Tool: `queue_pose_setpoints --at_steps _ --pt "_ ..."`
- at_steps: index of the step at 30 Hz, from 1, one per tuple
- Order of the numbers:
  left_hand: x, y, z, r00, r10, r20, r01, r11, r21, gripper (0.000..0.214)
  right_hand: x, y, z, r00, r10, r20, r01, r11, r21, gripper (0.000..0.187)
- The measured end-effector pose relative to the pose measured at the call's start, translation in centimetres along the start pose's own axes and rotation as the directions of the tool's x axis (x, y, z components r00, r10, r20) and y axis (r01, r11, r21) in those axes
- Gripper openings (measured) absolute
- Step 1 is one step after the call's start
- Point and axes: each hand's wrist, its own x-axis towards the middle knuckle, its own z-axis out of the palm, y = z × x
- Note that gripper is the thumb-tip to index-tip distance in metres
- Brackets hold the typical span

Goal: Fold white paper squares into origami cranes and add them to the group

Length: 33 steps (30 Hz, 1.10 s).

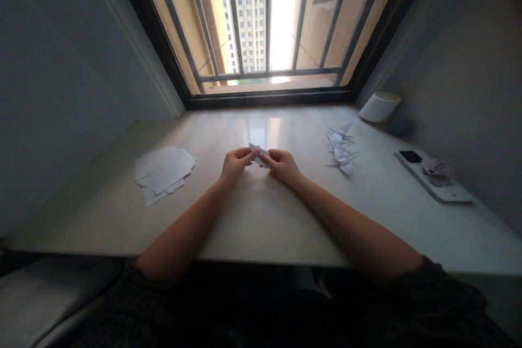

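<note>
Beyond the counter (261, 223) stands a barred window (269, 101); left hand (236, 164) and right hand (284, 163), fingers closed, pinch folded paper (260, 154), sheets (169, 169) lying left, cranes (339, 148) right.

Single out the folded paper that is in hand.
The folded paper held between the left hand and right hand; the cranes, also folded paper, lie grouped on the table to the right, untouched.

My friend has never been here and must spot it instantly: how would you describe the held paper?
Find the barred window, then the pale surface below it. In the middle, the left hand and right hand pinch a small folded white paper. Unlike the flat sheets to its left and crane-like paper figures to its right, it is held, not lying down.
</note>
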Motion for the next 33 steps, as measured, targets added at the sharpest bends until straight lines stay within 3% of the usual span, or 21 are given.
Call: queue_pose_setpoints --at_steps 9,17,22,27,33 --pt "-0.16 -0.04 0.25 0.997 0.044 0.066 -0.052 0.992 0.115 0.037 0.2 0.29 -0.35 0.999 0.009 -0.031 -0.009 1.0 0.009 0.051" --pt "0.06 -0.33 -0.13 0.999 0.017 -0.031 -0.013 0.993 0.12 0.043 0.2 0.31 -0.46 0.999 -0.026 0.032 0.026 1.0 0.015 0.05" --pt "0.06 -0.3 0.0 0.993 0.052 -0.102 -0.04 0.993 0.11 0.043 -0.1 -0.01 -0.57 0.999 -0.017 0.045 0.025 0.986 -0.164 0.045" --pt "0.16 -0.27 0.09 0.987 0.103 -0.12 -0.092 0.991 0.093 0.038 -0.35 -0.53 -0.52 0.993 -0.109 0.055 0.122 0.907 -0.403 0.043" --pt "0.5 -0.63 -0.08 0.984 0.138 -0.114 -0.128 0.987 0.093 0.034 -0.36 -0.51 -0.52 0.985 -0.145 0.09 0.171 0.859 -0.483 0.04"
